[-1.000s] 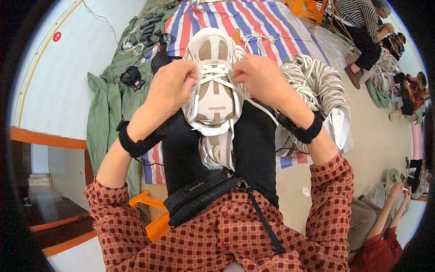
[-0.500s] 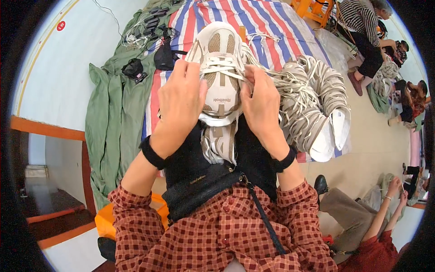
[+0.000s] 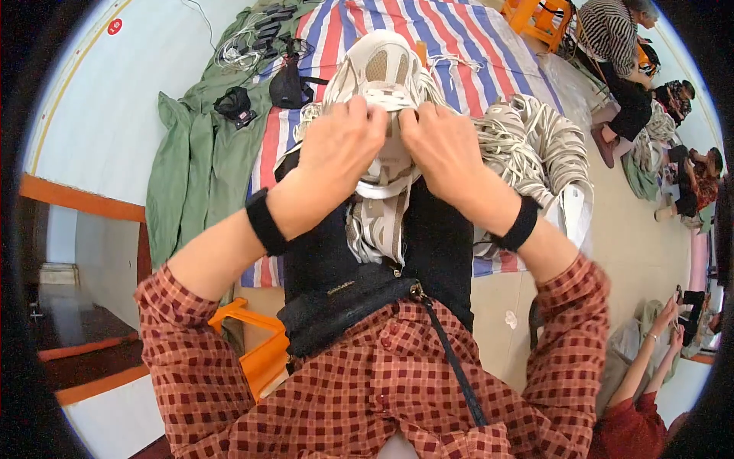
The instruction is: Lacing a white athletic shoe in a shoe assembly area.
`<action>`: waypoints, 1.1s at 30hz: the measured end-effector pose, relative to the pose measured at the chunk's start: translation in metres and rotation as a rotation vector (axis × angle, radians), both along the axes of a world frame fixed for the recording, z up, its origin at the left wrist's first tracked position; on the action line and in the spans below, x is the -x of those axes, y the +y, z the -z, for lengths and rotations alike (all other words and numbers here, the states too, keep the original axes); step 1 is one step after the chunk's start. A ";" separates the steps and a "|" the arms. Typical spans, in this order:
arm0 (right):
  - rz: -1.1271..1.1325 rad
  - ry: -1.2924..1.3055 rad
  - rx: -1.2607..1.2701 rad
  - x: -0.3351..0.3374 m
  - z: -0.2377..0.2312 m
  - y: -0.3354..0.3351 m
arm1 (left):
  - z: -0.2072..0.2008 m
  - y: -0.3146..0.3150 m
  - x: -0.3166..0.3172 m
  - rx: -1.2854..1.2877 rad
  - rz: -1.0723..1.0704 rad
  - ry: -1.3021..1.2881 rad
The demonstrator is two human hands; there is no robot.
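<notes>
A white and beige sneaker upper (image 3: 382, 65), toe pointing away from me, lies between my hands above my lap. Over its lacing, my left hand (image 3: 342, 145) is closed, fingertips pinching the cream shoelace (image 3: 388, 98). My right hand (image 3: 445, 147) faces it from the other side, also closed at the lace; the exact grip is partly hidden. Another beige shoe piece (image 3: 376, 229) sits below the upper, between my black-clad legs. To the right, a big bundle of similar shoe uppers (image 3: 547, 149) with loose laces is stacked in curved rows.
A striped red, white and blue sheet (image 3: 459, 46) covers the floor ahead. Green cloth (image 3: 195, 176), a black pouch (image 3: 289, 86) and cables (image 3: 238, 50) lie left. An orange stool (image 3: 264, 348) stands beside me. Other people work at right, one in striped clothing (image 3: 608, 34).
My hands have come closer together over the lacing, with elbows spread wider. The fingers have closed at the lace, and the upper now shows less between them.
</notes>
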State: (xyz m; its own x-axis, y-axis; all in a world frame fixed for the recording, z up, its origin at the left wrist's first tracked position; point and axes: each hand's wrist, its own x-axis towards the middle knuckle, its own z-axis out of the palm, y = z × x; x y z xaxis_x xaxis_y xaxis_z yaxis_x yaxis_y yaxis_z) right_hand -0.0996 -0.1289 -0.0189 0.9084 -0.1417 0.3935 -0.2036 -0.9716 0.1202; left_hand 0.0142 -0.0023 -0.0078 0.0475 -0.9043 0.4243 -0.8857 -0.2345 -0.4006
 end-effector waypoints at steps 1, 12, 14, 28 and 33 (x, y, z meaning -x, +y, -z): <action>0.019 0.110 0.042 -0.003 -0.003 0.000 | 0.001 -0.005 0.001 0.004 -0.008 0.006; -0.290 -0.142 0.042 -0.008 -0.014 -0.029 | -0.004 -0.017 -0.007 -0.127 -0.055 -0.113; -0.367 -0.362 -0.195 -0.003 -0.019 -0.022 | 0.001 -0.018 -0.011 -0.176 -0.107 -0.088; -0.564 -0.644 -0.578 0.033 -0.059 0.018 | -0.138 -0.019 0.002 0.278 1.067 1.557; -0.595 -0.347 -1.139 0.036 -0.042 0.035 | -0.089 -0.017 -0.016 0.126 0.283 1.111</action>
